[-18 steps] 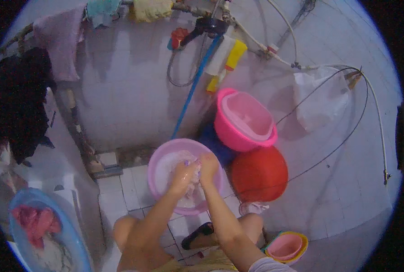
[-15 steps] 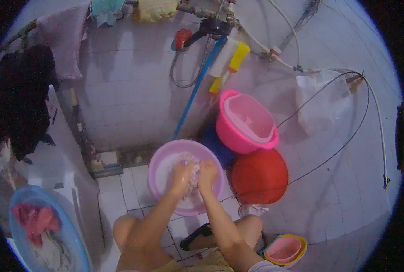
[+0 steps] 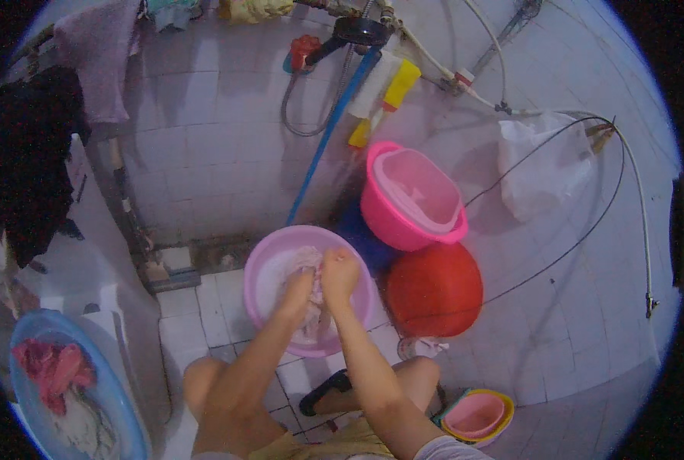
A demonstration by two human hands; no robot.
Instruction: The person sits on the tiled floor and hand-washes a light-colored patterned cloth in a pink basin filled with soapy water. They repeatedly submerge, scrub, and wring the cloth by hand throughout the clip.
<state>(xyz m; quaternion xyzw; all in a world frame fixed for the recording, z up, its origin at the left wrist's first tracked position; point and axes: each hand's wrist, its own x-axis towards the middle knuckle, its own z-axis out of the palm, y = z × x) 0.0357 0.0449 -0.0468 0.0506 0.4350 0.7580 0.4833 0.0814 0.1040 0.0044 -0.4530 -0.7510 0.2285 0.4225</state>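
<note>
A wet pale pink cloth [image 3: 310, 322] hangs bunched between my two hands over a lilac wash basin [image 3: 255, 264] that stands on the floor and holds whitish water. My left hand [image 3: 297, 293] is closed on the cloth, low in the middle of the basin. My right hand [image 3: 340, 274] grips it in a fist, slightly farther off and near the basin's right side. The cloth's lower end trails down toward the water. My fingertips are partly hidden by the hands themselves.
A bright pink basin [image 3: 370, 203] and a red basin [image 3: 442, 287] stand to the right. At the left, a light blue tub [image 3: 131, 406] holds red and whitish laundry beside a white appliance [image 3: 120, 337]. Small nested bowls [image 3: 476, 414] sit at lower right. A blue pole [image 3: 319, 165] leans behind.
My right hand has moved away from me, above the left hand, and has rolled over in its grip. The cloth is stretched between the hands. The whole view has shifted slightly.
</note>
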